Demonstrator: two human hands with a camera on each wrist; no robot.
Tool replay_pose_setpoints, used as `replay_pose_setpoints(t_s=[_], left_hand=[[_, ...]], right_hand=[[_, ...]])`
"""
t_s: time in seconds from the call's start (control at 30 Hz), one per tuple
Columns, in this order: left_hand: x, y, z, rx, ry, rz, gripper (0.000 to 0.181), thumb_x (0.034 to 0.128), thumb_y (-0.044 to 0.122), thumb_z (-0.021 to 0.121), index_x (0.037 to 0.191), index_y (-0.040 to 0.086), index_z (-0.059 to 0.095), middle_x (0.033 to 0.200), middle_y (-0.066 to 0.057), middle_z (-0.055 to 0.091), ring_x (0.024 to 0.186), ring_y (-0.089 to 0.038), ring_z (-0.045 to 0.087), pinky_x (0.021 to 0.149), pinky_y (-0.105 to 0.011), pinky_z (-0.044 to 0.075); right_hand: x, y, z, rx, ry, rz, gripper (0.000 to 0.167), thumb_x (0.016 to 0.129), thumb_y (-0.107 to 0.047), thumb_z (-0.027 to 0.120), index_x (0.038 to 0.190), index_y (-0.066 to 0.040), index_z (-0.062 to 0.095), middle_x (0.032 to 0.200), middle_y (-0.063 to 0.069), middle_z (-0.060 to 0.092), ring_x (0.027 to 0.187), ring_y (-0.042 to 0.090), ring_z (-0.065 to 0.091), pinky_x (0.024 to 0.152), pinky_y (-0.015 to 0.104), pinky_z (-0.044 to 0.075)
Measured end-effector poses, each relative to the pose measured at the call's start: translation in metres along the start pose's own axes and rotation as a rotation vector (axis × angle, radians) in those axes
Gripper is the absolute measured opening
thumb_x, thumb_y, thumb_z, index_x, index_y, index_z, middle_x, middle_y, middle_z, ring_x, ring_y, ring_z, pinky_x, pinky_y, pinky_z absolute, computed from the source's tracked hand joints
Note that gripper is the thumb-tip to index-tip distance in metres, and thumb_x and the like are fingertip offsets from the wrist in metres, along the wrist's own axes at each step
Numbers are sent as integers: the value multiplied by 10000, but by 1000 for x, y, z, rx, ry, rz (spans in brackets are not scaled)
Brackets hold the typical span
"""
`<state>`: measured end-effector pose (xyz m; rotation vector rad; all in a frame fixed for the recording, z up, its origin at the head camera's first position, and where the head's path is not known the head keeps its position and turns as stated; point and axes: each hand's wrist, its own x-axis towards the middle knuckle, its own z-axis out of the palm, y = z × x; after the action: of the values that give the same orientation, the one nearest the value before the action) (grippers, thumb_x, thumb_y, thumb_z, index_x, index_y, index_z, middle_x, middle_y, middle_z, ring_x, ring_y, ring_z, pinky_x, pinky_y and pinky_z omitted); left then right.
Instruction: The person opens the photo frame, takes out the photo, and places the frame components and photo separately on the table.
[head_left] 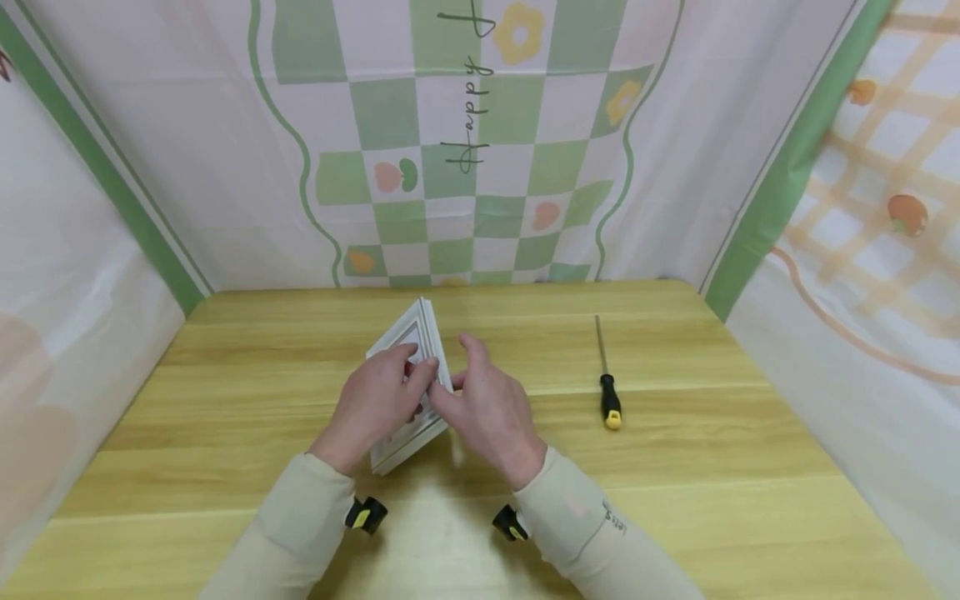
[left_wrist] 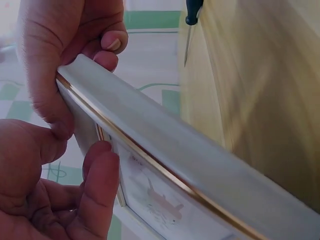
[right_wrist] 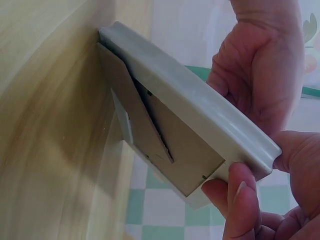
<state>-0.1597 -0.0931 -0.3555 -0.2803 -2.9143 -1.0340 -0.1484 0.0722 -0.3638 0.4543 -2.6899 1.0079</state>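
Though half-curled, right hand point(head_left: 491, 408) (around frame point(right_wrist: 175, 102))

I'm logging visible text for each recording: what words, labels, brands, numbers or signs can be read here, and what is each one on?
"Happy": checkered backdrop, reading sideways; the lettering above it is cut off.
"Let's", tentatively: small print on the right sleeve.
Unreadable: tiny print on the picture in the white frame, too blurred; a dark mark at the head view's left edge, cut off.
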Motion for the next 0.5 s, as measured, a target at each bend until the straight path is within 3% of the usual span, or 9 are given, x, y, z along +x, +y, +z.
replay_pose_setpoints(t_s=[0.17,0.5], left_hand=[[5,2,-5,-3,-33,-14,329,1085,403,497,952,125,616,660,27,645,559,-134,600,579,-321,469],[11,7,-14,-61,-98,-61,403,1057,434,545,1238,83,625,763,-3,687,576,-143,648,584,-326,515]], right_hand=[[-3,-3,0,-10,9,-42,724,963,-349,686,1497,63,423,951,13,812,571,69,645,552,292,509],[-8,-13,-6,6,-29,-69,721,986,-312,673,1539,33,364,1075,68,805,412,-6,441,418,236,379]])
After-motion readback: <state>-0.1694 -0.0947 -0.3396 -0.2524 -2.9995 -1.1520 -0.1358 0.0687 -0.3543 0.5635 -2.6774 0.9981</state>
